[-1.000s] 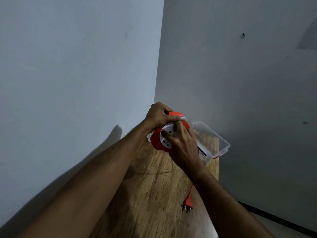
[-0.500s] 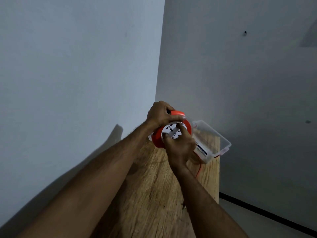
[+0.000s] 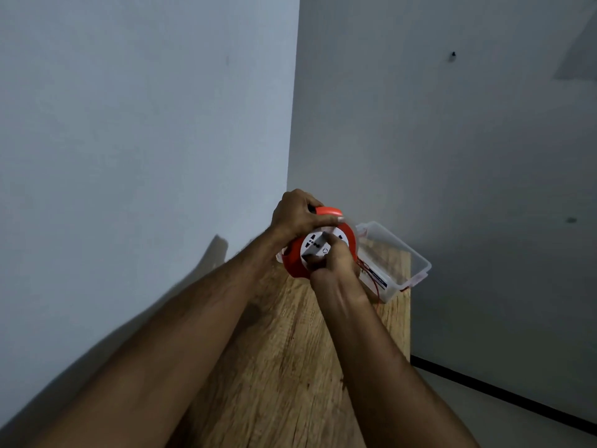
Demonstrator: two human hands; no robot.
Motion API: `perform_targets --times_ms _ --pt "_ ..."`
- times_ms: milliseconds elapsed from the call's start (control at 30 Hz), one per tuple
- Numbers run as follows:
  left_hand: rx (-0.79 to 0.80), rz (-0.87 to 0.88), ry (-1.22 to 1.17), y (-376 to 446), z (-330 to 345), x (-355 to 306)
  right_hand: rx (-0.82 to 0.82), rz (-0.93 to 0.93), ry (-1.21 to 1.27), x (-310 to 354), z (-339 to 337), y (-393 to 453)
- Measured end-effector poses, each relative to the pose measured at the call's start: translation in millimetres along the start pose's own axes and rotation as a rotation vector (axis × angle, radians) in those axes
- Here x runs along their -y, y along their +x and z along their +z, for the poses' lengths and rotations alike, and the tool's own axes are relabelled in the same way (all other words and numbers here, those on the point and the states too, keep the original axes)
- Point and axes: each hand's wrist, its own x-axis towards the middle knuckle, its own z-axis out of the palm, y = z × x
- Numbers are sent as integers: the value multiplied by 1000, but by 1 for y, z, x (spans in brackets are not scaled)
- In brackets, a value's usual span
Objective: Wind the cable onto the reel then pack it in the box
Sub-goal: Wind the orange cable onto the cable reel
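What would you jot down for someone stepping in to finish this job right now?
Left hand: grips the orange reel by its top handle, held above the wooden table.
Right hand: fingers curled on the reel's white face, apparently turning it.
Thin red cable trails beside the clear box, which stands open behind.
Done: winding under way.
Left: finish winding, pack the reel.

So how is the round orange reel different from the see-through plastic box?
The round orange cable reel is solid-coloured and held up in both hands; the clear rectangular plastic box is see-through and sits on the wooden table. The reel is round, the box long. Both look plastic.
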Motion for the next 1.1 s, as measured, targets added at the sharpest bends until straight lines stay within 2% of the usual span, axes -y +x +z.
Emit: perform_targets --times_ms 67,100,133,167,233,267,333,433,500,633,933,1100 --pt "14 -37 -53 1 -4 0 -156 -152 -115 2 -16 -9" --pt "18 -52 -75 2 -6 1 -166 -265 -248 1 -24 -15" --pt "19 -67 -90 3 -8 2 -139 -438 -394 -2 -33 -21" --pt "19 -78 -99 4 -10 2 -109 -699 -559 -5 -43 -25" --pt "26 -83 -99 5 -15 3 26 -1270 -998 -4 -60 -24" --pt "36 -77 -98 6 -17 2 122 -1489 -1207 1 -64 -18" --pt "69 -56 -96 7 -19 -2 316 -1745 -1570 11 -67 -4" --pt "115 -46 -91 6 -20 -9 410 -1776 -1979 23 -68 9" --pt "124 -47 -96 6 -20 -10 439 -1762 -2097 31 -69 12" --pt "173 -51 -83 7 -22 -8 392 -1783 -2241 34 -67 9" --pt "167 -22 -56 4 -17 -1 280 -1911 -2173 29 -62 23" --pt "147 -29 -65 6 -14 1 314 -1765 -1950 26 -64 33"
